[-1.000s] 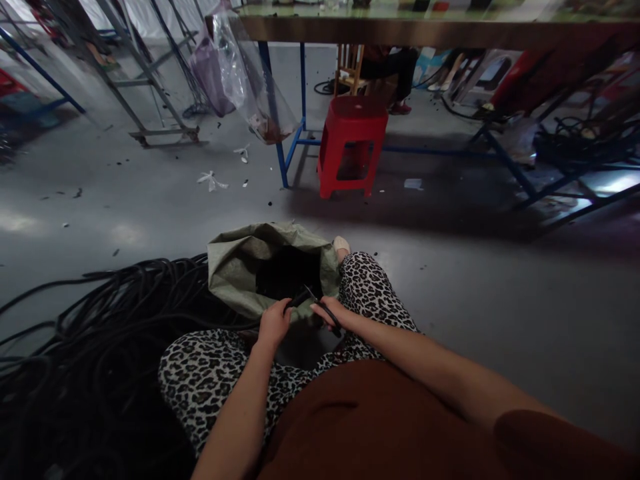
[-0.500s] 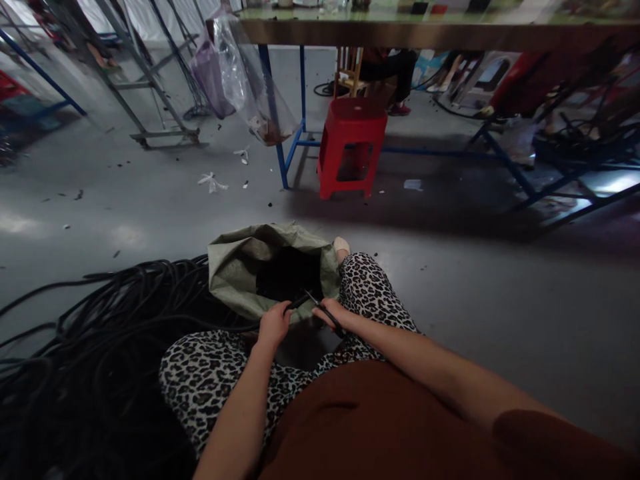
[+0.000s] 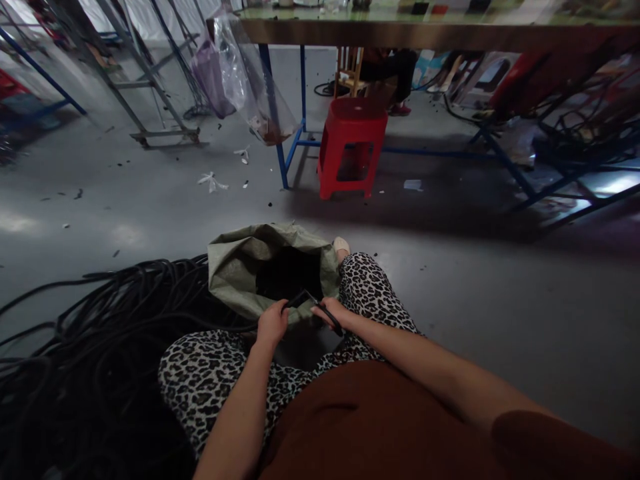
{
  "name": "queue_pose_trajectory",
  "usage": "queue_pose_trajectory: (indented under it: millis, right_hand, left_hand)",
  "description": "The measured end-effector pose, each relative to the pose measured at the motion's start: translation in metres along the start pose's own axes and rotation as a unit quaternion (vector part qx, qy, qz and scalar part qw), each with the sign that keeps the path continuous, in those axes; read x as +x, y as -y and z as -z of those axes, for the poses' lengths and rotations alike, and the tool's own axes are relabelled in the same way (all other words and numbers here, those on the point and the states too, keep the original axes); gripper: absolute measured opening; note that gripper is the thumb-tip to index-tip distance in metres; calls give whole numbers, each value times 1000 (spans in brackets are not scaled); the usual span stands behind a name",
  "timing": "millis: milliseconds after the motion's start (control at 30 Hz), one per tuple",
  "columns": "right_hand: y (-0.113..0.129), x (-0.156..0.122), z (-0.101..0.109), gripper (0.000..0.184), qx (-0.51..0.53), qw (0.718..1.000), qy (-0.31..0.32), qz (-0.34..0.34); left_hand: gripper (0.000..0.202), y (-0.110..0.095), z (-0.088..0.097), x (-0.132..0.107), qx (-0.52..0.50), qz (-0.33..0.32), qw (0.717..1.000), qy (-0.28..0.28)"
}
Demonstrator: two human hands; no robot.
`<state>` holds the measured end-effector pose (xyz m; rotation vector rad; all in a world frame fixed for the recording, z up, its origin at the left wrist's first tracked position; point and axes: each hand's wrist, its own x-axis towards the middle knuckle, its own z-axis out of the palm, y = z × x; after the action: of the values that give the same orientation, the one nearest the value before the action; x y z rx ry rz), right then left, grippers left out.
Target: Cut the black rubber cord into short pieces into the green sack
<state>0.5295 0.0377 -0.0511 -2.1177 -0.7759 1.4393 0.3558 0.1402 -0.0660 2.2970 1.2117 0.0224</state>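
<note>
Between my knees stands a green woven sack (image 3: 227, 267), its mouth wide and its inside dark. My left hand (image 3: 273, 324) is closed around a black rubber strip (image 3: 295, 300), whose end sticks out over the near rim. The strip trails back toward a heap of long black strips (image 3: 125, 313) on the floor at my left. My right hand (image 3: 333, 313) grips a pair of scissors (image 3: 332, 320) with black handles. Their blades point up and left, close to the strip's end; whether they touch it I cannot tell.
Beyond the sack, a red plastic stool (image 3: 353, 147) stands by a long table (image 3: 425, 33) on blue legs. Clear plastic bags (image 3: 250, 80) hang from its left corner. A metal ladder-like frame (image 3: 145, 87) is at the back left. Another person's legs (image 3: 400, 73) show behind the table.
My left hand has shifted very slightly left with the strip. The scissors have turned a little, and their blades look less spread or partly hidden. The sack and stool have stayed put.
</note>
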Motion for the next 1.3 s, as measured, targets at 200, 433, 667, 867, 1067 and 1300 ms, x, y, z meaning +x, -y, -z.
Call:
queue_pose_trajectory:
  millis: [200, 433, 667, 867, 1067, 1300]
  right_hand:
    - [7, -4, 3, 27, 40, 999, 29, -15]
    - [3, -7, 3, 24, 51, 995, 87, 21]
    - [2, -8, 3, 22, 51, 993, 99, 31]
    - [4, -9, 3, 23, 57, 993, 98, 19]
    - [8, -11, 4, 23, 49, 993, 110, 18]
    - [15, -19, 9, 23, 41, 991, 123, 11]
  left_hand:
    - [37, 0, 3, 2, -33, 6, 999, -42]
    - [35, 1, 1, 3, -40, -3, 998, -52]
    - [35, 3, -2, 3, -47, -22, 998, -46]
    - [34, 5, -6, 3, -54, -35, 997, -45]
    - [33, 5, -8, 3, -51, -48, 997, -41]
    - [34, 2, -4, 1, -45, -42, 998, -2]
